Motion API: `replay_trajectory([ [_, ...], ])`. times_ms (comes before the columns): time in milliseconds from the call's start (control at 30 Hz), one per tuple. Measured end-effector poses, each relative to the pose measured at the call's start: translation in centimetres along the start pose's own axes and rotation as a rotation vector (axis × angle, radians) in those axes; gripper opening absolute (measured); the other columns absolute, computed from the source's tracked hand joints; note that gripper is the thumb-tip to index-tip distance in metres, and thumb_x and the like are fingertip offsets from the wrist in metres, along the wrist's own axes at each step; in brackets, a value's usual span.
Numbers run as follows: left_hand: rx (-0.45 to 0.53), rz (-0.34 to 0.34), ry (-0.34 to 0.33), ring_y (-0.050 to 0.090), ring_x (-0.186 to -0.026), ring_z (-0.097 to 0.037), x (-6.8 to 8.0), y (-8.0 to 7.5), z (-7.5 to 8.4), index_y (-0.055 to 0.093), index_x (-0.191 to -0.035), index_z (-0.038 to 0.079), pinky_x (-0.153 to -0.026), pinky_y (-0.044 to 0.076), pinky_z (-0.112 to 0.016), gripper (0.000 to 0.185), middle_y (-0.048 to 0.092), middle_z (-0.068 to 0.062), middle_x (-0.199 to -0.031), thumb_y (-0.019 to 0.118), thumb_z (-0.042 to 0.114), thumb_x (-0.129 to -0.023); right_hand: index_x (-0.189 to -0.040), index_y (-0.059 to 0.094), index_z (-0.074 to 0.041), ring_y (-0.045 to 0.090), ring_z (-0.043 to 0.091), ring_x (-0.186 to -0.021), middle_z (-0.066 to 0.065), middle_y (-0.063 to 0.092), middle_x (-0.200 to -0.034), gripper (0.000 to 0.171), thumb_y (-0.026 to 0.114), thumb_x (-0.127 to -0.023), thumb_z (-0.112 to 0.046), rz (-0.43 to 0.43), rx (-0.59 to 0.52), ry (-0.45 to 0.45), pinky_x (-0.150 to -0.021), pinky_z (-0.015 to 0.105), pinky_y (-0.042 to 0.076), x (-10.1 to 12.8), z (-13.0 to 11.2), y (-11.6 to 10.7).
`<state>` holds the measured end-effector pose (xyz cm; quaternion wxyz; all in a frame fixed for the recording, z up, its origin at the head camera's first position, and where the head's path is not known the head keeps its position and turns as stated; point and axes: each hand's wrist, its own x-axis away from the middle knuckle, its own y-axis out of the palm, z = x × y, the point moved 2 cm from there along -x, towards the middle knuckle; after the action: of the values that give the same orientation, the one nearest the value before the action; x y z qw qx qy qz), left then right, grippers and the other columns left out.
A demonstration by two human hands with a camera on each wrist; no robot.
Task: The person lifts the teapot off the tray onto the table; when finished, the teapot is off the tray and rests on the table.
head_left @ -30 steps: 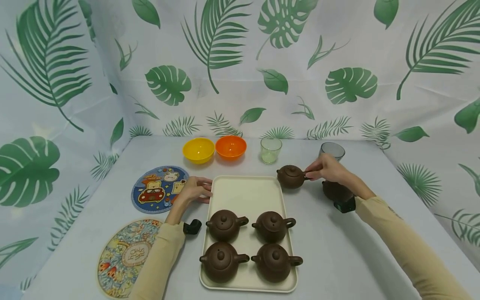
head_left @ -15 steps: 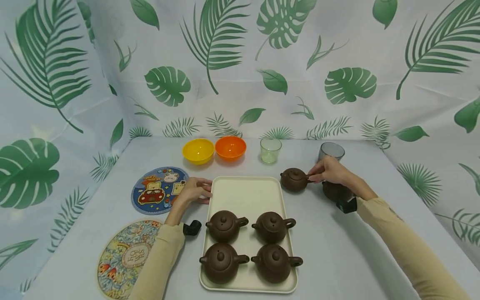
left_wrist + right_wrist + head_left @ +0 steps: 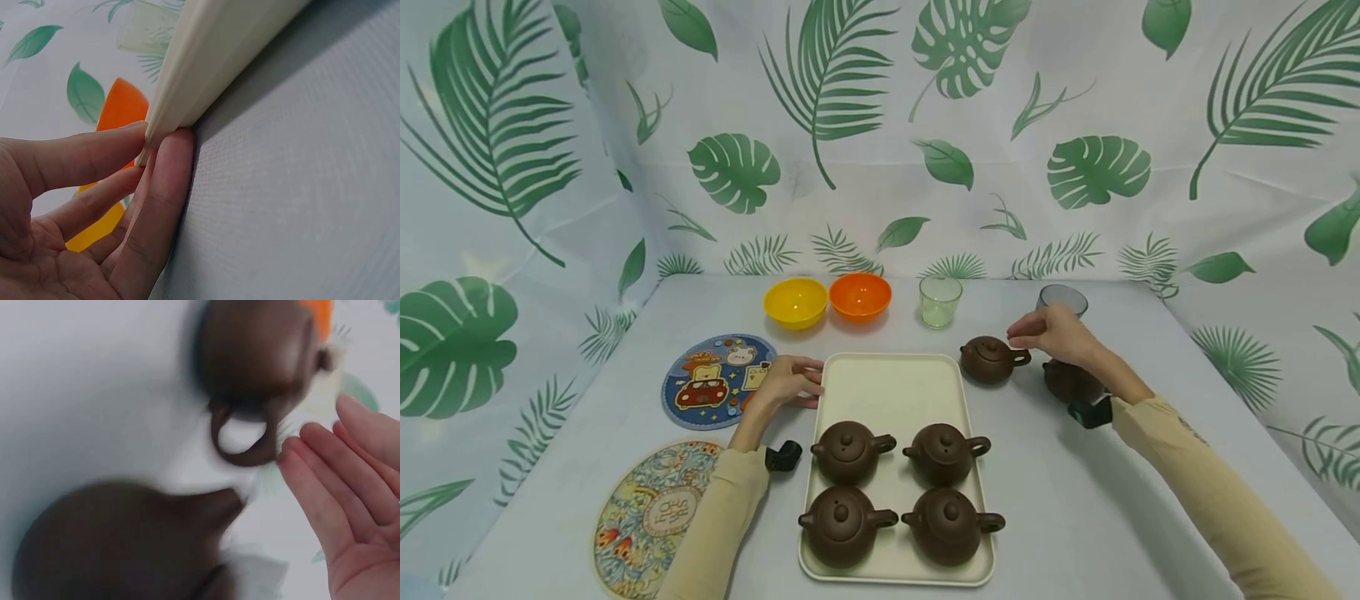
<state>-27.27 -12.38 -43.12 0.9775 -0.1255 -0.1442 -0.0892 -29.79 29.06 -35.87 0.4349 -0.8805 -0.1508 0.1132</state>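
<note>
My right hand (image 3: 1058,335) is just above the handle of a brown clay teapot (image 3: 987,361) standing right of the tray's far corner. In the right wrist view its fingers (image 3: 325,487) are straight, close beside the teapot's loop handle (image 3: 247,450), with nothing between them. A second brown teapot (image 3: 1070,382) sits partly hidden under the right wrist. At the left edge of the cream tray (image 3: 891,387), my left hand (image 3: 786,385) holds the rim between thumb and fingers (image 3: 175,162). Several matching teapots, one of them a teapot (image 3: 847,452), stand in rows on the tray's near half.
Along the back are a yellow bowl (image 3: 796,303), an orange bowl (image 3: 860,297), a greenish glass (image 3: 940,302) and a grey glass (image 3: 1064,298) partly behind the right hand. On the left lie a blue cartoon mat (image 3: 700,400) and a floral round mat (image 3: 643,533).
The right hand and its teapot shifted slightly right and nearer; then the fingers let go of the handle and rose above it. The left hand stayed at the tray.
</note>
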Motion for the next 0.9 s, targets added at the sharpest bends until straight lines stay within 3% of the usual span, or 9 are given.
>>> replay_trajectory([
  [133,0.004,-0.005,0.007,0.062,-0.066,-0.015,0.0,-0.1,0.1,0.056,-0.125,-0.010,-0.062,0.061,-0.033,0.047,0.065,-0.017,-0.093,0.066,-0.012,-0.079,-0.097,0.074,0.003,0.071,0.022,-0.080,0.016,0.073,-0.090,0.018,0.074,-0.083,-0.008,0.063,-0.017,-0.058,-0.063,0.017,0.054,0.4,-2.8,0.3],
  [300,0.010,-0.004,0.008,0.062,-0.066,-0.015,-0.1,-0.1,0.2,0.056,-0.125,-0.010,-0.062,0.061,-0.032,0.047,0.064,-0.015,-0.091,0.066,-0.012,-0.078,-0.096,0.075,-0.001,0.071,0.021,-0.082,0.012,0.074,-0.090,0.017,0.074,-0.083,-0.012,0.023,-0.076,-0.111,-0.065,0.019,0.056,1.7,-5.2,2.0],
  [567,-0.009,0.011,-0.015,0.062,-0.065,-0.015,0.0,-0.2,0.1,0.057,-0.125,-0.008,-0.062,0.061,-0.031,0.048,0.064,-0.013,-0.089,0.067,-0.012,-0.078,-0.098,0.073,0.004,0.069,0.009,-0.082,0.010,0.074,-0.091,0.019,0.073,-0.083,-0.008,-0.127,-0.191,-0.182,-0.066,0.021,0.058,4.4,-5.5,5.8],
  [900,0.006,-0.018,-0.003,0.062,-0.066,-0.015,0.0,-0.1,0.0,0.055,-0.127,-0.010,-0.064,0.062,-0.034,0.050,0.064,-0.017,-0.094,0.067,-0.011,-0.078,-0.093,0.076,0.000,0.067,0.001,-0.079,0.006,0.074,-0.085,0.013,0.072,-0.085,-0.009,-0.169,-0.264,-0.208,-0.063,0.018,0.054,7.4,-5.7,7.8],
])
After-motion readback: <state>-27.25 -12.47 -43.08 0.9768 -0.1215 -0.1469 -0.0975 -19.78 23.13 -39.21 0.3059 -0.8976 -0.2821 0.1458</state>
